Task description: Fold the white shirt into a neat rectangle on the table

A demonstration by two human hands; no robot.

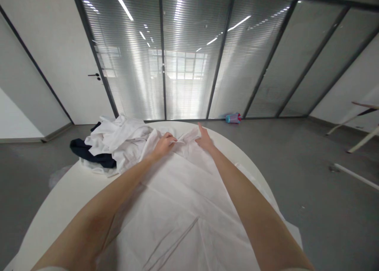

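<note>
A large white sheet of creased fabric (pixel 189 184) is being kept laid out across the centre and lower centre of the frame, carried by a round white surface (pixel 56 204). At its far edge, near the middle of the frame, a small gathered ridge is being pinched between the curled fingers of the left hand (pixel 166 144). The same edge is being touched just to the right by the right hand (pixel 205 140), whose thumb and forefinger are being held apart; whether any cloth is being gripped there cannot be told. Both bare forearms are being stretched over the fabric from the lower corners.

Left of centre, a rumpled heap of white cloth (pixel 118 132) is being borne by the surface, and a dark navy piece of cloth (pixel 102 158) is being partly covered by it. Beyond, a small blue and pinkish-red container (pixel 233 118) is being supported by the grey floor (pixel 296 156), right of centre. The upper part of the frame is being filled by dark-framed glass panels with pale slatted blinds (pixel 183 85), flanked at upper left by a white door with a dark lever handle (pixel 94 76).
</note>
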